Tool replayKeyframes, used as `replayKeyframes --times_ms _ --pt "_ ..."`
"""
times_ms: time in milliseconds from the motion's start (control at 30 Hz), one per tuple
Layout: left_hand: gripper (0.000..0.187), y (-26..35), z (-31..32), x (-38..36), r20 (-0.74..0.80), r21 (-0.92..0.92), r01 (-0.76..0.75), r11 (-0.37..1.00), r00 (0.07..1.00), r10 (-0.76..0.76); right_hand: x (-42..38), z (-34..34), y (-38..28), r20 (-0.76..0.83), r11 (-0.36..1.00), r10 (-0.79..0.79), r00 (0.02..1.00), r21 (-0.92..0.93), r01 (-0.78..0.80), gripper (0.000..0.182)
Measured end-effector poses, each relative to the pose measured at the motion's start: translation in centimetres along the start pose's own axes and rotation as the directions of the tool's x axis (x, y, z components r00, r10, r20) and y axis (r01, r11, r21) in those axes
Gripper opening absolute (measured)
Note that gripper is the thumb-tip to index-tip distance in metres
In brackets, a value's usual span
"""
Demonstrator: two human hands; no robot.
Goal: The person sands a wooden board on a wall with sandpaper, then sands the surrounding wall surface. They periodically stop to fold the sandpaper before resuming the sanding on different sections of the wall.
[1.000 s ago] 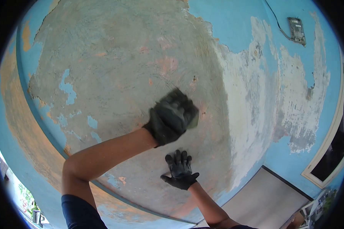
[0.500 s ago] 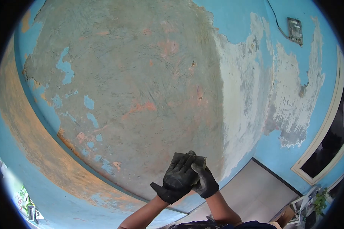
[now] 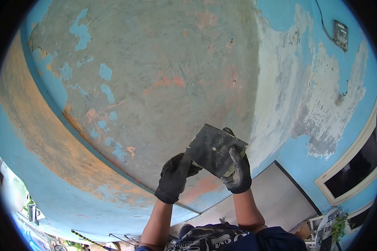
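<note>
A dark rectangular sheet of sandpaper with worn edges and small pale patches is held up in front of the wall. My right hand, in a black dusty glove, grips its right side, the thumb across the front and the other fingers behind. My left hand, also gloved in black, is closed at the sheet's lower left edge, with its fingertips partly hidden. Behind both hands is a wall of bare grey plaster with pinkish spots and leftover flakes of blue paint.
A whitish scraped strip runs down the wall's right side. An electrical box with a cable hangs at the upper right. Windows in cream frames are at the right edge. A leafy plant stands at the lower right, and a ledge slants along the left.
My left palm has come off the sandpaper's face and moved left to its edge. More of the sheet shows, raised in my right hand. The view has tilted down.
</note>
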State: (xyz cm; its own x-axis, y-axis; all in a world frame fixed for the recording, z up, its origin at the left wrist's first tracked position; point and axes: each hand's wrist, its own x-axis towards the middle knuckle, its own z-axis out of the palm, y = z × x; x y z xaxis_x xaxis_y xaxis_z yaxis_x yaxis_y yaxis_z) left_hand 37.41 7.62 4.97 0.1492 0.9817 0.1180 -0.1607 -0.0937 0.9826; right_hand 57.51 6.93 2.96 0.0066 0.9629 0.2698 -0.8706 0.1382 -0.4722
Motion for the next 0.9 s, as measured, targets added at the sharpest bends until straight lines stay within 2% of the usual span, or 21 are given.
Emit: replayKeyframes --times_ms 133,233,300,333,467,567,633,700,767,867,900 --pt "0.023 -0.6 0.5 0.4 -0.094 0.080 -0.054 0.995 0.994 0.061 -1.1 -0.3 0.8 -0.030 0.998 0.059 0.998 -0.017 -0.059 0.061" --pt "0.016 -0.9 0.5 0.4 -0.122 -0.017 -0.066 0.998 0.990 0.063 -1.9 -1.7 0.9 -0.033 0.989 0.120 0.992 -0.087 -0.123 0.061" --pt "0.016 -1.4 0.7 0.3 -0.123 -0.081 -0.066 0.995 0.991 0.056 -2.5 -2.3 1.0 -0.025 0.979 0.150 0.988 -0.139 -0.152 0.060" --pt "0.017 -1.7 0.9 0.2 -0.129 -0.144 -0.066 0.987 0.991 0.048 -2.8 -2.3 1.0 -0.070 0.967 0.161 0.984 -0.186 -0.172 0.059" --pt "0.021 -2.5 1.2 -0.4 -0.107 -0.191 -0.038 0.981 0.994 0.018 -3.4 -2.6 0.3 -0.169 0.927 0.168 0.971 -0.308 -0.214 0.055" --pt "0.025 -3.1 1.3 -0.8 -0.079 -0.175 -0.058 0.983 0.996 0.045 -3.7 -3.5 0.4 -0.157 0.937 0.149 0.976 -0.294 -0.190 0.052" --pt "0.031 -3.4 1.4 -1.2 -0.060 -0.239 -0.029 0.971 0.998 0.015 -4.0 -3.6 0.3 -0.128 0.942 0.142 0.981 -0.287 -0.174 0.051" --pt "0.033 -4.0 1.3 -1.4 -0.050 -0.236 -0.026 0.971 0.999 0.015 -4.2 -3.6 0.0 -0.102 0.947 0.135 0.986 -0.278 -0.158 0.051" --pt "0.034 -4.5 1.5 -1.6 -0.041 -0.230 -0.024 0.973 0.999 0.015 -4.2 -3.8 -0.4 -0.061 0.963 0.195 0.979 -0.176 -0.203 0.049" --pt "0.029 -4.3 1.7 -2.0 -0.050 -0.142 -0.070 0.987 0.997 0.063 -4.2 -4.0 -1.2 -0.057 0.937 0.274 0.960 -0.208 -0.280 0.049" --pt "0.028 -3.7 1.3 -2.1 0.025 -0.052 -0.048 0.998 0.999 0.049 -4.4 -3.6 -1.4 -0.057 0.936 0.278 0.959 -0.209 -0.284 0.049"
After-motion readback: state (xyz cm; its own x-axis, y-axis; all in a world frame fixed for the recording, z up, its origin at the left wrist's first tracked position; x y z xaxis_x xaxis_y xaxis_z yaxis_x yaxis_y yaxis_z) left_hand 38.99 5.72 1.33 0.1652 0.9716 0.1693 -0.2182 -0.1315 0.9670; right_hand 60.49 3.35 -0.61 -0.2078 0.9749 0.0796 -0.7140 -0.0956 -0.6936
